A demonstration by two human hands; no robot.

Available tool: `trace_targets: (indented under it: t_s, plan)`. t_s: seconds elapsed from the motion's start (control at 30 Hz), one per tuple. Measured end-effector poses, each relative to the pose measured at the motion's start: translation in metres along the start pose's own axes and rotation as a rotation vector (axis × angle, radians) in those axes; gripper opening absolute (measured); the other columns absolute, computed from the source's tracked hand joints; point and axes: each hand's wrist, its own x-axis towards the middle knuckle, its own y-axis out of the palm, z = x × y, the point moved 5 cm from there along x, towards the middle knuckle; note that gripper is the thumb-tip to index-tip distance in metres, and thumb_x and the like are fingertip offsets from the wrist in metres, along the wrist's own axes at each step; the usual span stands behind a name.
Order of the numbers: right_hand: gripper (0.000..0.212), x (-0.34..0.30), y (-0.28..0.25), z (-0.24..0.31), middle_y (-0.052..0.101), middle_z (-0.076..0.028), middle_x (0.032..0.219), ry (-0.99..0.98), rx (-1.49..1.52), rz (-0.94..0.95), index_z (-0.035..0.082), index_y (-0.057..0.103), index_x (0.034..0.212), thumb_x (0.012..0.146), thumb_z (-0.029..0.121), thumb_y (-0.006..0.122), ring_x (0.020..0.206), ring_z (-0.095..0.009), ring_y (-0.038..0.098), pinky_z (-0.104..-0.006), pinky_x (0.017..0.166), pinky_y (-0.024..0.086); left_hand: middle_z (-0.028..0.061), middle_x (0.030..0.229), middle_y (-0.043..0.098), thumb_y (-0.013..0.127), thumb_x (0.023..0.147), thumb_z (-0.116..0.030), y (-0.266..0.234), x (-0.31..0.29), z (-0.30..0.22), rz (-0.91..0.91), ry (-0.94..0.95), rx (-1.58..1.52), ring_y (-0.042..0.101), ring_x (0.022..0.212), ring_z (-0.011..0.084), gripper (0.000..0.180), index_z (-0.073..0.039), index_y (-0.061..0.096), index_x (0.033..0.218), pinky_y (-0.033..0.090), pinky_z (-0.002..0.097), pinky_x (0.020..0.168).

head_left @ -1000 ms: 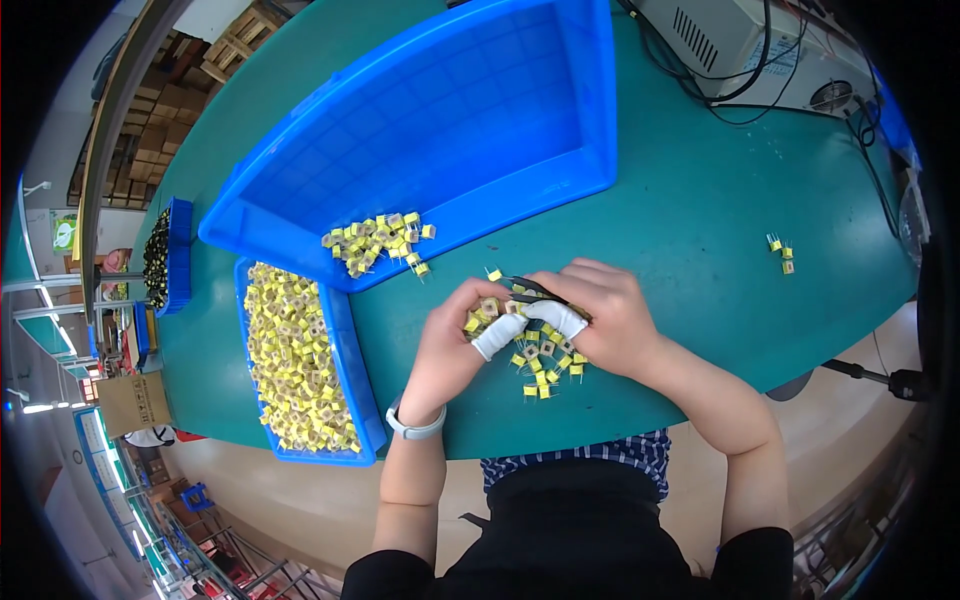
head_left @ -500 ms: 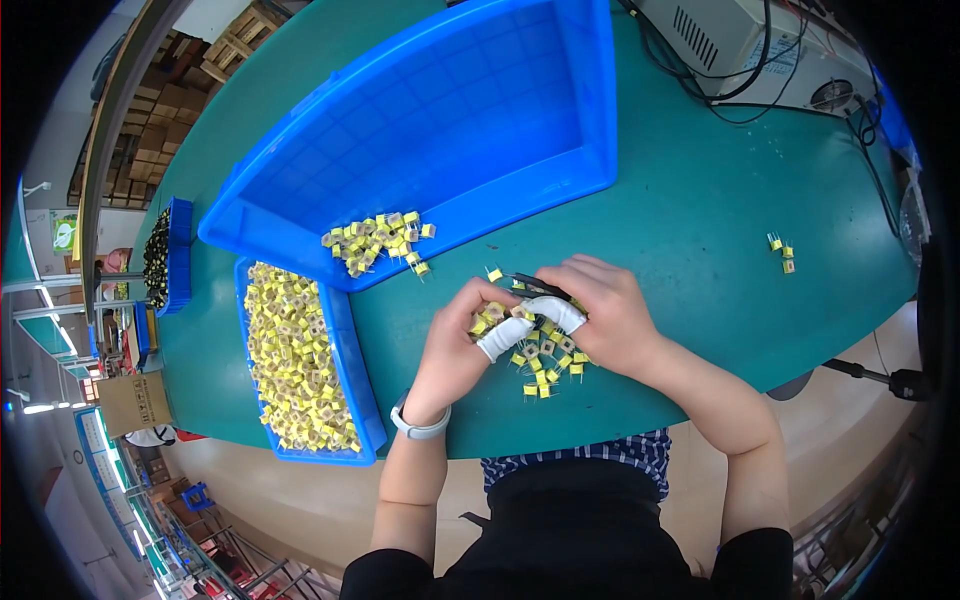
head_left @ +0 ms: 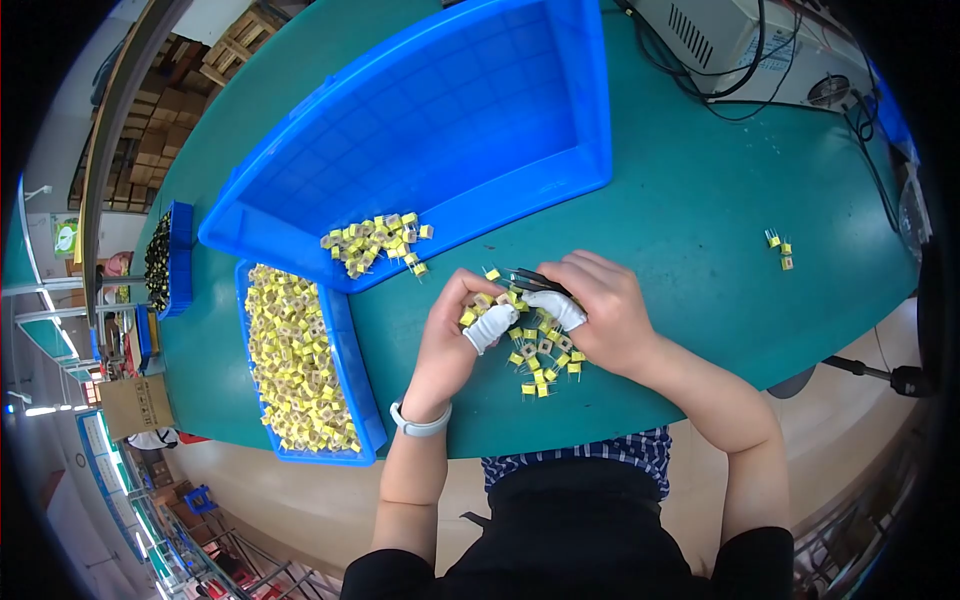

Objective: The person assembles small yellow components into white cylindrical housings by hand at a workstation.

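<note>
My left hand [head_left: 447, 345], its thumb in a white finger cover, curls around a few small yellow transformers [head_left: 468, 317] with wire pins. My right hand [head_left: 610, 315], also with a white-covered thumb, grips black tweezers [head_left: 530, 281]. Their tips point left, close to the left fingertips. One lone transformer [head_left: 491, 273] lies just beyond the tips. Below and between my hands a loose pile of transformers [head_left: 544, 348] rests on the green table. My palms and some of the held parts are hidden.
At the left a blue tray [head_left: 354, 385] is full of the same transformers. Behind it a large blue bin [head_left: 590, 120] lies on its side, a small heap [head_left: 372, 245] at its mouth. A few transformers [head_left: 786, 250] lie far right, below a beige machine [head_left: 690, 35] with black cables.
My left hand has shifted slightly left and its thumb has moved away from the right thumb, showing more of the yellow transformers. The right hand keeps its grip on the tweezers.
</note>
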Motion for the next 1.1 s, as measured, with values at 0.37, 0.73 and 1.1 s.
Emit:
trace_targets:
  t_s: [0.37,0.73,1.1]
  plan:
    - [0.028,0.001,-0.004,0.003,0.067,-0.015,0.084,-0.023,0.021,-0.038,-0.004,0.065,0.099,0.074,0.003,0.075,0.071,-0.033,0.064,-0.0411,0.061,0.051,0.0060,0.099,0.063,0.064,0.098,-0.009,-0.005,0.005,0.004,0.070,0.021,-0.521,0.047,0.063,0.0058,0.028,-0.012,0.050,0.122,0.030,0.0200,0.052]
    - [0.029,0.002,-0.004,0.005,0.067,-0.015,0.083,-0.032,0.011,-0.027,-0.003,0.065,0.099,0.073,0.003,0.076,0.071,-0.032,0.064,-0.0403,0.060,0.050,0.0036,0.096,0.060,0.059,0.101,-0.010,-0.005,0.003,0.009,0.038,-0.029,-0.431,0.040,0.063,0.0041,0.021,-0.010,0.052,0.120,0.028,0.0193,0.052]
    - [0.031,0.002,-0.003,0.006,0.066,-0.015,0.084,-0.040,0.006,-0.018,-0.003,0.065,0.099,0.071,0.003,0.076,0.071,-0.032,0.064,-0.0400,0.060,0.050,0.0018,0.088,0.057,0.048,0.104,-0.012,-0.006,0.005,0.013,0.057,-0.033,-0.513,0.037,0.061,0.0043,0.007,-0.009,0.053,0.108,0.027,0.0210,0.053]
